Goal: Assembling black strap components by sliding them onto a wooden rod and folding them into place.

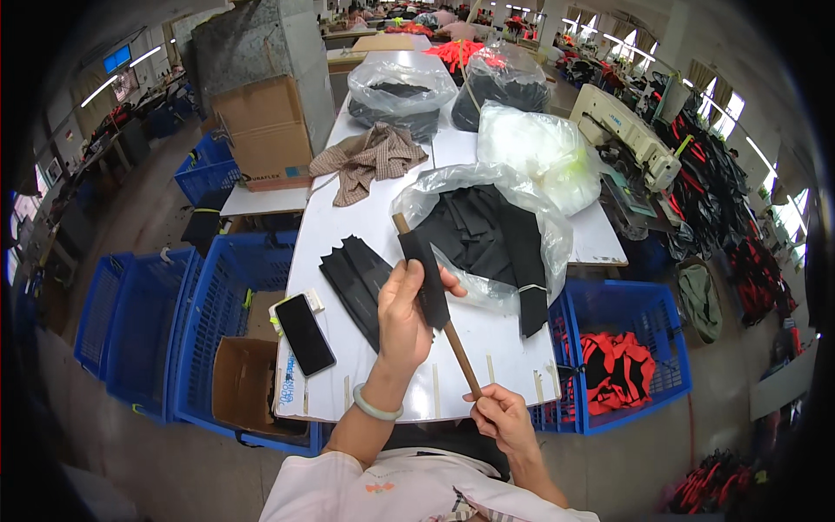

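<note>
A brown wooden stick (461, 358) slants across the front of the white table, with a black fabric piece (421, 271) around its upper part. My left hand (406, 313) is closed around the fabric piece and the stick inside it. Lower down, my right hand (504, 419) pinches the stick's near end. Beside my left hand lies a fanned stack of black fabric pieces (352, 277). Just beyond it, a clear plastic bag (551, 228) stands open, full of black fabric pieces (474, 228); a banded bundle (532, 300) of them hangs over its near edge.
A phone (304, 335) lies at the table's left edge. Farther back are a checked cloth (370, 161), more plastic bags (402, 87) and a white plastic bundle (539, 157). Blue crates (235, 304) flank the table; the right crate (674, 348) holds red-and-black pieces. A sewing machine (622, 130) stands back right.
</note>
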Available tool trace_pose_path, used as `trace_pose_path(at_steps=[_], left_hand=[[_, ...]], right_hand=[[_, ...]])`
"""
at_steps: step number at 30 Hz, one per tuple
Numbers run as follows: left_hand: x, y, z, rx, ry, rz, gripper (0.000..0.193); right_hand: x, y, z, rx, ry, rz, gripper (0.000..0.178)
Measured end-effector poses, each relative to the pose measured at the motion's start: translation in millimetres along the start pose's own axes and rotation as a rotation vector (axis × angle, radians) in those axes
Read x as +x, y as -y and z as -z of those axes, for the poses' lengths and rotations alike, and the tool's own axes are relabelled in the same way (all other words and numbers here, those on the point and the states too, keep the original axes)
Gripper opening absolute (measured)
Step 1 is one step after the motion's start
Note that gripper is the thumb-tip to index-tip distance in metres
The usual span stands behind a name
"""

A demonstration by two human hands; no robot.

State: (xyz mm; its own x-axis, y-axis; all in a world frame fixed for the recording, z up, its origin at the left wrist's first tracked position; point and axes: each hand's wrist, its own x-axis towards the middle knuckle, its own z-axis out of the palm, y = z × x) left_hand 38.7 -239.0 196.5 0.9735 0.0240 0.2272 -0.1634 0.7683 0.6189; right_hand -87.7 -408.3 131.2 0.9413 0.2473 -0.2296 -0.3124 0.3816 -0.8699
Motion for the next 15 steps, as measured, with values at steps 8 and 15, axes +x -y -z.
trace_pose_path(at_steps=[8, 15], left_hand=[[-0.3, 20.2, 8.6, 0.028, -0.176, -0.06, 0.02], [5.2, 51.2, 33.3, 0.123, -0.204, -0.104, 0.023]], right_hand=[[-5.3, -26.8, 3.4, 0.298, 0.014, -0.078, 0.03], [-9.2, -32.6, 9.5, 0.38, -0.061, -0.095, 0.028]])
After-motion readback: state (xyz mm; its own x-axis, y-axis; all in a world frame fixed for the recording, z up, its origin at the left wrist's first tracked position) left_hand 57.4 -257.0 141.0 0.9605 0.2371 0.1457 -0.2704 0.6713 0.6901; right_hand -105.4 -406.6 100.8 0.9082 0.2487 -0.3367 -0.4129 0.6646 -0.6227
